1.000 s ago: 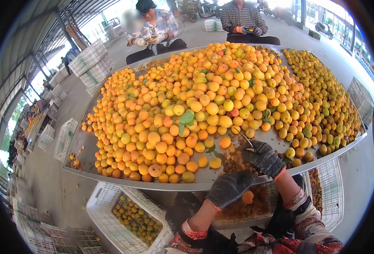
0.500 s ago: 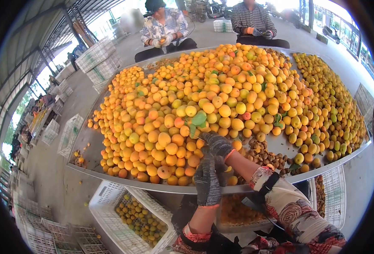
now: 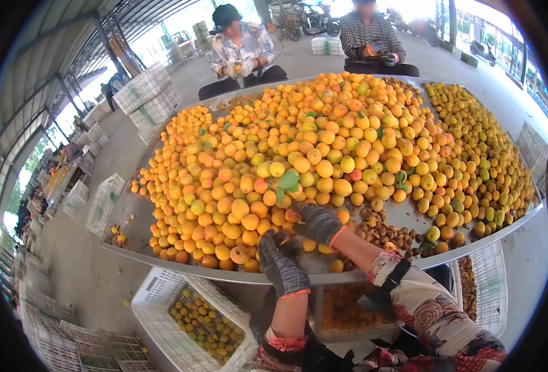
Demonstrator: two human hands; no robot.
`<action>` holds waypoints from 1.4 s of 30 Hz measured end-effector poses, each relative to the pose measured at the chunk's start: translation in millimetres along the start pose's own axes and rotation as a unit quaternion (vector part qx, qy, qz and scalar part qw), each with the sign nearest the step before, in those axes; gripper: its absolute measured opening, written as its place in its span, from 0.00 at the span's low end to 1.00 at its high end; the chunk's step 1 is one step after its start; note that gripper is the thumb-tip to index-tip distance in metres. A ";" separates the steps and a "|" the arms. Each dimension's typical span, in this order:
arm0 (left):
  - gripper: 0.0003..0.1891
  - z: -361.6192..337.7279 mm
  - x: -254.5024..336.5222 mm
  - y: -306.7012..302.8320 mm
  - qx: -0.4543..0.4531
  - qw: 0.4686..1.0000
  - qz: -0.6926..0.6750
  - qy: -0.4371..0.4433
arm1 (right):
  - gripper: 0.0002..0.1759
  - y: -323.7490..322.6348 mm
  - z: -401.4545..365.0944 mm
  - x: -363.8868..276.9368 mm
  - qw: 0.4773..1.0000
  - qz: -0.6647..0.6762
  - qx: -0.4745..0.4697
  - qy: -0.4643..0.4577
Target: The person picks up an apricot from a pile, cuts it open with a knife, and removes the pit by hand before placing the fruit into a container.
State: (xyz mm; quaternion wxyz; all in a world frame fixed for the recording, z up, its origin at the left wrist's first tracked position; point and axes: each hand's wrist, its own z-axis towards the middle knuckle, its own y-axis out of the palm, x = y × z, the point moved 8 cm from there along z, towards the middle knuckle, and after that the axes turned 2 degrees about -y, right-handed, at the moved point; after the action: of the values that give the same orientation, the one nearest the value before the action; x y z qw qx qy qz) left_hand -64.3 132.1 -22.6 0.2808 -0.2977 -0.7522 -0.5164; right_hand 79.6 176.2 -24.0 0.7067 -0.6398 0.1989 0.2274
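Note:
A large heap of orange-yellow apricots (image 3: 224, 180) covers a metal-rimmed table (image 3: 181, 266). At the heap's front edge, my left hand (image 3: 281, 263) wears a dark grey knit glove; its fingers look apart, close to the nearest apricots. My right hand (image 3: 318, 223), gloved alike, has its fingers bent beside an apricot (image 3: 293, 215). What it grips, if anything, is hidden. Green leaves (image 3: 288, 180) lie on the fruit just beyond my hands. To the right of my right hand is a pile of brown pits (image 3: 382, 232).
Smaller greenish-yellow fruits (image 3: 491, 155) fill the table's right side. Below the front edge stand a white crate (image 3: 153, 297) with greenish fruit and another crate (image 3: 491, 285). Two people sit across the table, one with gloved hands (image 3: 240, 68). Stacked crates (image 3: 147, 93) stand at left.
My hands were together and have moved apart. The left went left and toward the apricots; the right stayed near the same spot. The person at back right now holds something brownish up.

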 end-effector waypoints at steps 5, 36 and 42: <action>0.14 7.0 -0.4 -3.8 0.005 0.999 0.012 -0.047 | 0.35 7.3 12.1 -4.9 0.998 -0.024 -0.004 0.066; 0.20 -17.8 -53.2 51.8 -0.240 0.946 -0.084 -0.199 | 0.18 -92.6 -123.3 -74.2 0.933 -0.200 0.214 -0.209; 0.24 -24.7 -49.9 62.6 -0.302 0.920 -0.140 -0.206 | 0.18 -84.9 -112.6 -57.2 0.980 0.026 0.178 -0.079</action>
State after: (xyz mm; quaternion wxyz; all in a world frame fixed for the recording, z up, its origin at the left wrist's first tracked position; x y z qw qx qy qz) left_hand 18.0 119.0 -13.3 -0.0592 -0.3596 -0.6355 -0.6806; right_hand 82.8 53.8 66.4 0.8168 -0.4783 0.1963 0.2561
